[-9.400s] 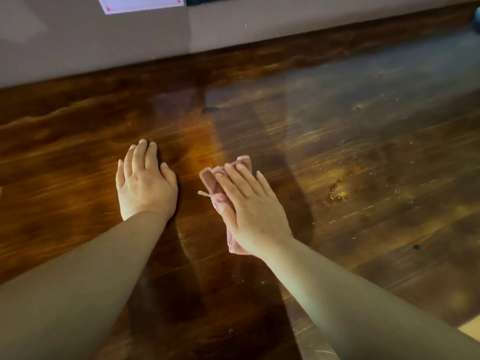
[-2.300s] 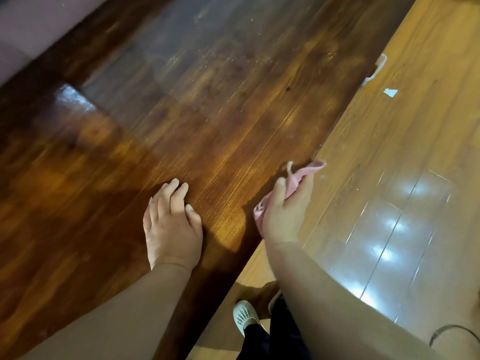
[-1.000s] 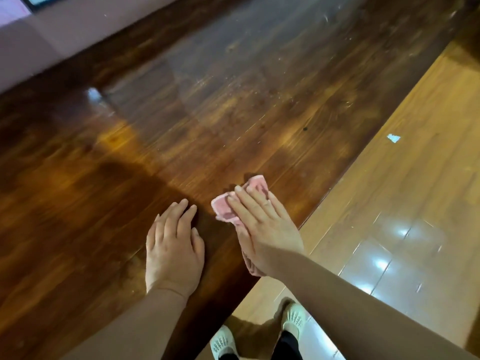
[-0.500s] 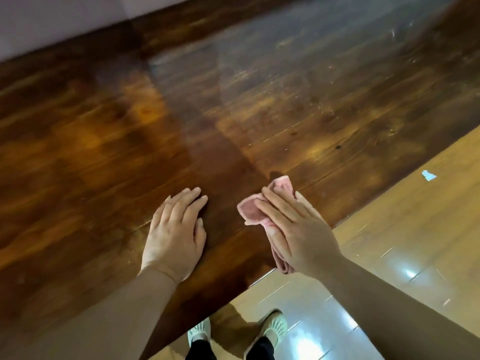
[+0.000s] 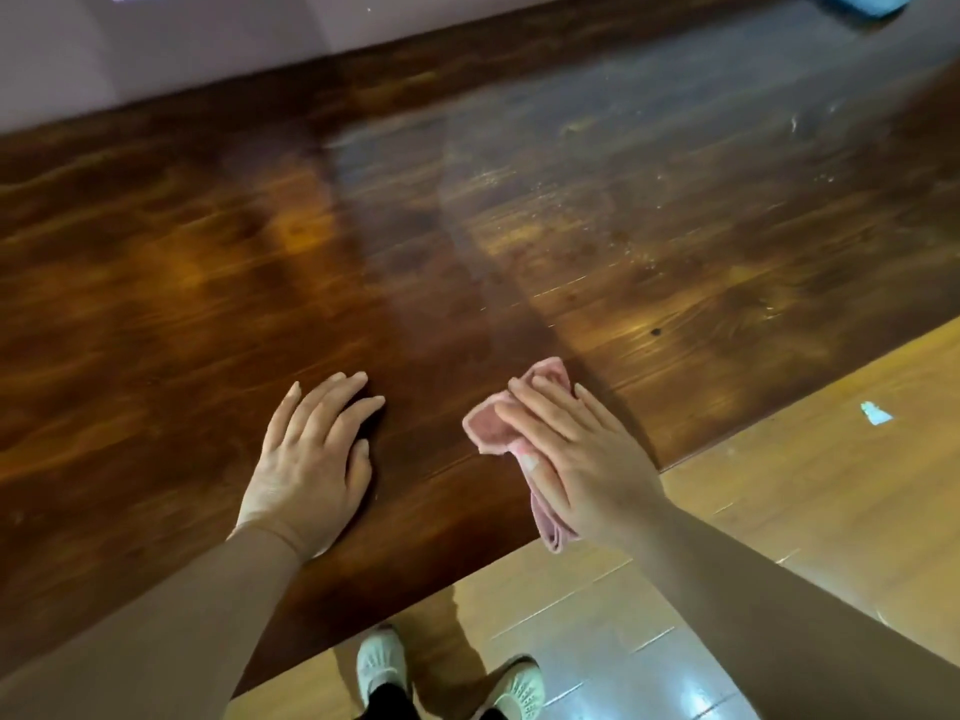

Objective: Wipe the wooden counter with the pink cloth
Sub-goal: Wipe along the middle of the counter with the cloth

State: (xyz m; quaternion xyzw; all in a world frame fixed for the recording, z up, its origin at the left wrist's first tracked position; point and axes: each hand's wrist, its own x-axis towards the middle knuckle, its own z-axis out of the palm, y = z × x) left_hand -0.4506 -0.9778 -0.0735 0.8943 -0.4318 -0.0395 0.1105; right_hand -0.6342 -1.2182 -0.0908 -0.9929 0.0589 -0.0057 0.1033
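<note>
— Head view: where is the pink cloth (image 5: 511, 415)?
— On the wooden counter (image 5: 467, 262), close to its near edge. It lies bunched under the right hand (image 5: 584, 459), with one end sticking out past the fingertips and the other hanging just over the edge by the wrist.
— And the fingers?
— Straight and slightly fanned, pressing the cloth flat; the thumb lies along its left side.
— The other hand?
— The left hand (image 5: 311, 459) rests palm down on bare wood just beside it, fingers straight and loosely together, touching no cloth.
— Beyond that?
— Pale specks dot the counter's far right. Below the edge, a glossy floor (image 5: 810, 511) with a white scrap (image 5: 877, 413), and two light shoes (image 5: 452, 678).
</note>
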